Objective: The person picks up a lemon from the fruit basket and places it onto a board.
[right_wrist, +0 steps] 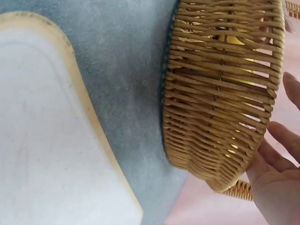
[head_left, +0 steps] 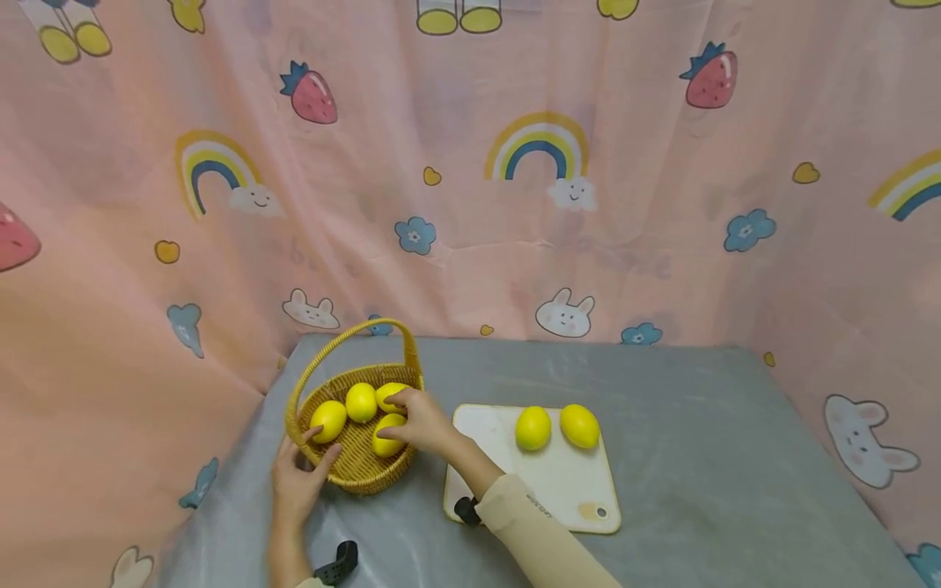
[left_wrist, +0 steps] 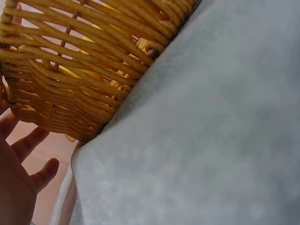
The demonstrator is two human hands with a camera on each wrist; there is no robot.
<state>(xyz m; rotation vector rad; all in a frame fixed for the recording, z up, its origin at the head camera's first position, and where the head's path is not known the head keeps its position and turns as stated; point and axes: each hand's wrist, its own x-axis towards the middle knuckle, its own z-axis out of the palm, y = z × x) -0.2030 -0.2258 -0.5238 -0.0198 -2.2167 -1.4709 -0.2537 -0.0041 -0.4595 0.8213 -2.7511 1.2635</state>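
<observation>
The yellow wicker basket (head_left: pixel 367 482) with a tall arched handle holds several lemons (head_left: pixel 361 403). My left hand (head_left: pixel 296 486) is at the basket's near left rim, its fingertips right at the leftmost lemon (head_left: pixel 328 420) and its thumb apart from that fruit. Over the right rim reaches my right hand (head_left: pixel 426 426). Its thumb lies across the lower right lemon (head_left: pixel 387 445), while the fingers overlap the upper right lemon (head_left: pixel 390 395). Both wrist views show the basket's woven side, with spread fingers of the left hand (left_wrist: pixel 16 176) and right hand (right_wrist: pixel 279 173) beside it.
Right of the basket lies a white cutting board (head_left: pixel 500 445) with two more lemons, one left (head_left: pixel 532 429) and one right (head_left: pixel 580 426). A grey cloth (head_left: pixel 684 457) covers the table. Pink patterned curtain (head_left: pixel 470 245) hangs behind and at both sides.
</observation>
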